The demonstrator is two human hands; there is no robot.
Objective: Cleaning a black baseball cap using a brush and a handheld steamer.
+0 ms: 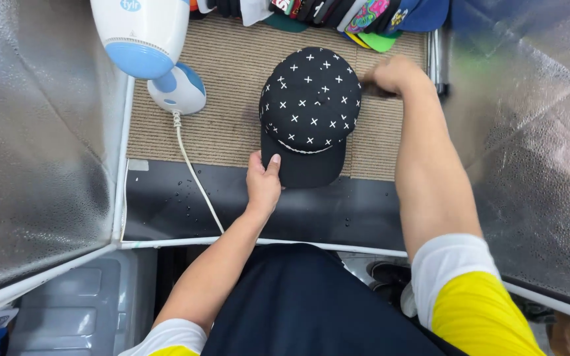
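The person is wearing a short-sleeved top with yellow upper sleeves ending in white cuffs, and a dark navy garment over the front. Both forearms are showing bare below the cuffs. The left hand (262,183) and right hand (397,74) are wearing no gloves.

A small round blue logo label (130,5) sits on the white plastic body of the handheld steamer at the top left edge. A small pale rectangular sticker (138,165) lies on the dark table border, at its left end.
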